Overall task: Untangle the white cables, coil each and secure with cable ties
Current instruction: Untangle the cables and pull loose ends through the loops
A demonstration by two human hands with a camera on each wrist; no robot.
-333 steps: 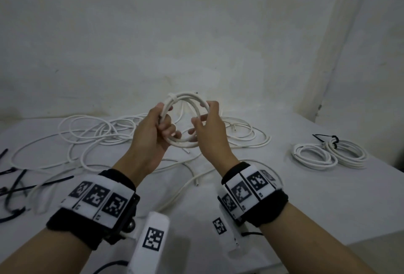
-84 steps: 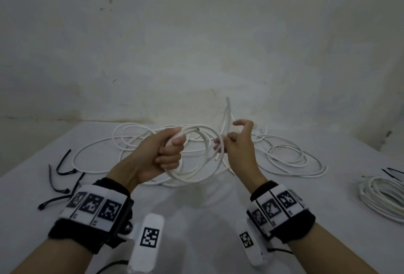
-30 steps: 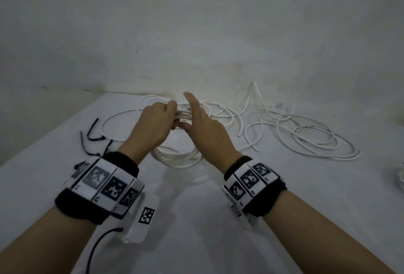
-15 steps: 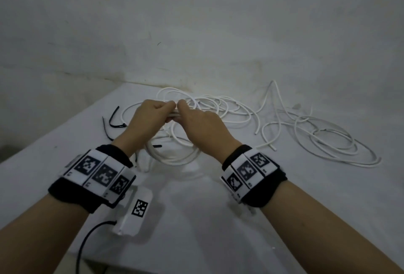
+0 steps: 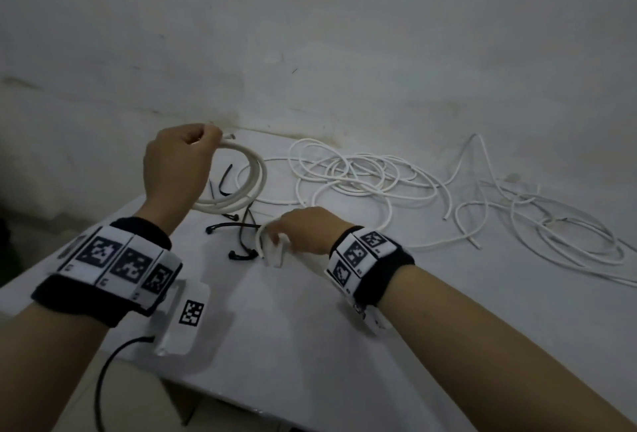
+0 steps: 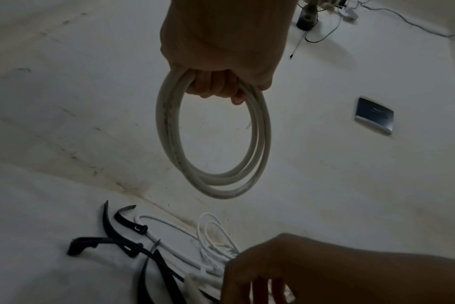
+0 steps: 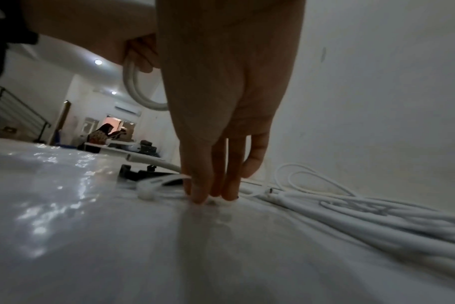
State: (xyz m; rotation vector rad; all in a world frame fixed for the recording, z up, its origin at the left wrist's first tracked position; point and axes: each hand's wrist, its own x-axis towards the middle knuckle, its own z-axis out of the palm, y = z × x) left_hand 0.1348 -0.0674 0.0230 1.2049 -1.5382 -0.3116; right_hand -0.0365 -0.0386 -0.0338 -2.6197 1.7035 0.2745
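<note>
You've got open table (image 5: 310, 328) on the near side of the black cable ties (image 5: 241, 224), easy to slide a hand in there. Right of the ties and behind them, the loose white cables (image 5: 362, 176) sprawl across the surface.

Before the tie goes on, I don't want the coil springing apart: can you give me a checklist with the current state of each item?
1. Coil gripped: ok, the left hand curls round its top and holds it clear of the table.
2. Loops stacked together: ok, they hang as one neat ring.
3. Loose cable end tucked: not ok, it pokes out beside the fingers.
4. White cable tie picked up: cannot tell, the right hand has fingertips down on it at the table, but no grip shows.
5. Spare black ties in reach: ok, beside the right hand.
</note>
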